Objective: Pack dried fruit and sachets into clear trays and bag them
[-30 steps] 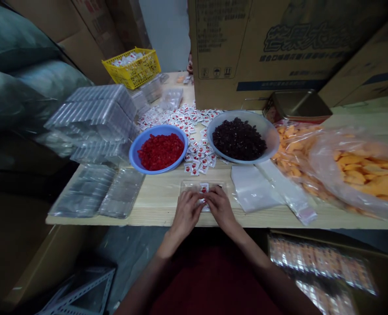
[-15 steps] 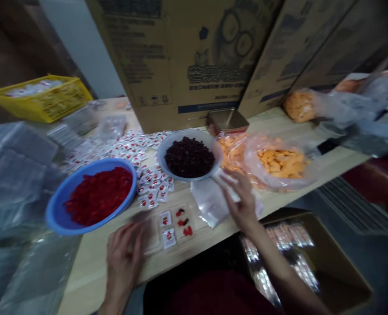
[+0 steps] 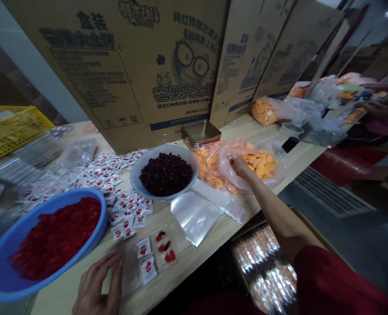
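My left hand (image 3: 98, 284) is at the near left of the table, thumb and fingertips pinched at the left edge of a clear plastic tray (image 3: 130, 273). Two white printed sachets (image 3: 148, 269) lie in the tray's middle, and small red and dark pieces (image 3: 169, 256) sit in its right-hand compartments. My right hand (image 3: 240, 167) reaches into an open clear bag (image 3: 228, 168) of orange pieces (image 3: 262, 164). Its fingertips are hidden among the pieces and the plastic, so what they hold does not show.
A blue basin (image 3: 103, 214) of red pieces stands left, a pale bowl (image 3: 194, 177) of dark pieces in the centre. Loose sachets (image 3: 128, 212), silvery pouches (image 3: 195, 218) and a metal tin (image 3: 202, 131) lie around. Cardboard boxes (image 3: 131, 87) rise behind. Another person's hand (image 3: 372, 108) is far right.
My right hand has gone from the silvery pouches to the bag of orange pieces, leaving the pouches on the table. My left hand stays at the tray. The view has turned rightward.
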Motion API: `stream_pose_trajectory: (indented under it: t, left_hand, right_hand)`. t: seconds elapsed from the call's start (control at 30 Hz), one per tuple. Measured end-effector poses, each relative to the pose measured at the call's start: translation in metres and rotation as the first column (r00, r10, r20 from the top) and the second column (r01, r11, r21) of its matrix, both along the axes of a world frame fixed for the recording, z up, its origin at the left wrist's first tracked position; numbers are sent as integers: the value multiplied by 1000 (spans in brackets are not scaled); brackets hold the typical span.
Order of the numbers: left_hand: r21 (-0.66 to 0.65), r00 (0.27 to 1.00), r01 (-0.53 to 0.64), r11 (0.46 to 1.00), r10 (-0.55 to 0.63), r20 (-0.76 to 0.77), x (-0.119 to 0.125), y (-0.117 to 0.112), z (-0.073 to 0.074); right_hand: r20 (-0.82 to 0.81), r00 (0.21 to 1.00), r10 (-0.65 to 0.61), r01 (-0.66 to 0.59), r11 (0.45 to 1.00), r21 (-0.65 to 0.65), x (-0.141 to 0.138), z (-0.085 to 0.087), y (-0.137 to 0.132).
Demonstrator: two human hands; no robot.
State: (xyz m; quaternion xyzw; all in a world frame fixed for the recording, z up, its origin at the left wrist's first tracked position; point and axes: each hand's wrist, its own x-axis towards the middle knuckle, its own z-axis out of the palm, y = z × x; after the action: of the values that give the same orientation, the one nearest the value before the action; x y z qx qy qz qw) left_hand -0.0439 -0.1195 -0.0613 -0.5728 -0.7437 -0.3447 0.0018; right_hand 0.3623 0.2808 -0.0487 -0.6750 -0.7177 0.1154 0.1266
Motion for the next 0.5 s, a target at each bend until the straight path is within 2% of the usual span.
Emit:
stream_pose_trajectory:
  t: [0.17, 0.23, 0.33, 0.37, 0.43, 0.5]
  left_hand:
    - [-11, 999, -50, 999, 50, -16, -6, -1, 0]
    - [3, 999, -51, 999, 51, 1, -7, 2, 1]
    - [38, 995, -65, 997, 62, 72, 3, 7, 10]
    - [45, 991, -68, 997, 62, 116, 8, 8, 14]
    - [45, 971, -55, 997, 43, 237, 22, 9, 25]
    - [20, 917, -24, 1000, 15, 399, 34, 11, 33]
  right_hand:
    - [-266, 963, -39, 66, 993, 93, 26, 8, -2]
    - [-359, 932, -45, 99, 986, 133, 44, 17, -19]
    - [-490, 872, -15, 121, 975, 186, 56, 32, -67]
    - [-553, 833, 14, 118, 972, 203, 52, 35, -87]
    - [-726, 680, 96, 107, 968, 228, 28, 38, -130]
    - [-801, 583, 136, -27, 989, 148, -20, 32, -171]
